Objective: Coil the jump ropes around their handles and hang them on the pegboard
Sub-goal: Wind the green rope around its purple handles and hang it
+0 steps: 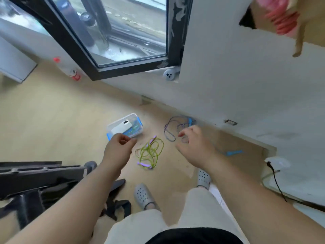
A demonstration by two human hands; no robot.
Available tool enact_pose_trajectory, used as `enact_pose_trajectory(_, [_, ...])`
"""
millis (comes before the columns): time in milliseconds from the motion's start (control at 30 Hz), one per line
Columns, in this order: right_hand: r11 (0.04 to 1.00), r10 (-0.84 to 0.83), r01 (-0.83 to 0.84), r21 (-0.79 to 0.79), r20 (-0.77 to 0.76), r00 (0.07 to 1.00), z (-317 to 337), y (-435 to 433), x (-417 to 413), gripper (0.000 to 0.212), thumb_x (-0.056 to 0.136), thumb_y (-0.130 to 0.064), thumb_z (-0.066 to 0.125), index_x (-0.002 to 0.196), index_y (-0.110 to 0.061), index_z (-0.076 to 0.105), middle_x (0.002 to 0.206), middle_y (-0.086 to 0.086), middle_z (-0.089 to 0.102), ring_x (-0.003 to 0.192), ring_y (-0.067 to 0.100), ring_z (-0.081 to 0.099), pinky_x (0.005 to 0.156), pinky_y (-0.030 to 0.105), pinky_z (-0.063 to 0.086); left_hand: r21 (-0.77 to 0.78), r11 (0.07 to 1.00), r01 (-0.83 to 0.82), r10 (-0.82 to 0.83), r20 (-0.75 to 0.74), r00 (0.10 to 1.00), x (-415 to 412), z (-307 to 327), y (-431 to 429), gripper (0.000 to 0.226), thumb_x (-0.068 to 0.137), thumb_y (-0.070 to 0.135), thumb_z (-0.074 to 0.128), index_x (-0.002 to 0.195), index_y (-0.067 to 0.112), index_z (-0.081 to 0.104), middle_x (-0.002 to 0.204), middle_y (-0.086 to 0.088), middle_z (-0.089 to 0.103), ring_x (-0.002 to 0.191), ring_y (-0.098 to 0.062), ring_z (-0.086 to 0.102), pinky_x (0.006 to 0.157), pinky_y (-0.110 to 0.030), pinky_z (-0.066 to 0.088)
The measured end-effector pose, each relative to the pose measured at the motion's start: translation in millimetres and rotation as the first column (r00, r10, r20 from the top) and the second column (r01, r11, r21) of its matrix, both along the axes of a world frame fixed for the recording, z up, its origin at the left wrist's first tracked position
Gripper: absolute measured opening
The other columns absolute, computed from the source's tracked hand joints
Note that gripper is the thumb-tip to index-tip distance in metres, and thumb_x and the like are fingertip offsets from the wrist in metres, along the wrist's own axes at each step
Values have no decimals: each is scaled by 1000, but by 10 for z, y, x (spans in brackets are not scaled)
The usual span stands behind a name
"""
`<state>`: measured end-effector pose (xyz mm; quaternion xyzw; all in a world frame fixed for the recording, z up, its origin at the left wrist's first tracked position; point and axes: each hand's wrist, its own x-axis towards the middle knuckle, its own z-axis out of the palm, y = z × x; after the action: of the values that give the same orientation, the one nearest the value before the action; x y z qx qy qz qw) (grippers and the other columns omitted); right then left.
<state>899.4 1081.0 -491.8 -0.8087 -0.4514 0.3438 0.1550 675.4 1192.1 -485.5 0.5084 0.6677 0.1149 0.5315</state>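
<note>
Two jump ropes lay uncoiled on the floor [52, 120]: the green rope [149, 152] between my hands, the blue rope [171, 128] by the wall [228, 76]. My left hand [119, 145] and right hand [193, 140] hung loose, holding nothing. A blurred red coil [284, 23] up high was perhaps already hung.

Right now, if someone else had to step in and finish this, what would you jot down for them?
Left hand: empty, fingers loosely curled.
Right hand: empty, relaxed, hiding part of the blue-handled rope.
Green jump rope, purple handles, lies tangled on the floor between the hands.
Blue-handled jump rope sprawls loose near the wall.
Done: a pink coil, blurred, appears to hang on the brown board at top right.
Left: coil and hang both floor ropes.
</note>
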Motion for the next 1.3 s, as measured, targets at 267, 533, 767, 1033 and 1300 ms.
enact_pose_trajectory(267, [900,171,-196,-389,-97,980,-2000,776,-446,40,89,-45,61,125,-27,59,136,2,51,119,22,53,95,33,45,-141,990,18,-50,-225,973,-735,-1914,316,21,89,42,70,102,31,58,105,-1,65,83,-20,66,71,-35,55])
enact_pose_trajectory(533, [724,368,-401,-561,-176,913,-4419,1104,-739,50,93,-45,56,139,-24,52,140,3,54,124,25,54,99,35,47,-362,918,158,-284,-326,902,-1056,-4255,234,39,94,42,63,126,22,54,105,1,58,86,-18,61,68,-30,45])
enact_pose_trajectory(767, [553,588,-639,-535,-292,754,-5921,1199,-969,61,94,-53,56,150,-34,40,150,6,45,135,27,46,107,33,41,-444,534,720,-844,-324,426,-1038,-5849,227,62,95,51,55,150,27,38,156,0,32,132,-26,44,106,-39,42])
enact_pose_trajectory(1033, [408,691,-736,-541,-345,636,-7073,850,-1154,72,97,-47,54,159,-27,22,168,7,-4,153,28,16,121,38,26,-542,106,834,-970,-241,-33,-711,-6903,2,59,96,53,52,150,34,41,169,-4,-9,155,-36,-7,119,-64,6])
enact_pose_trajectory(1300, [715,313,-479,-509,-380,870,-7212,803,-1052,59,94,-34,63,145,-10,47,153,15,38,141,25,39,111,27,35,-495,158,854,-909,-412,-70,-792,-7184,6,57,92,23,51,148,16,41,154,-7,29,149,-29,26,119,-58,14])
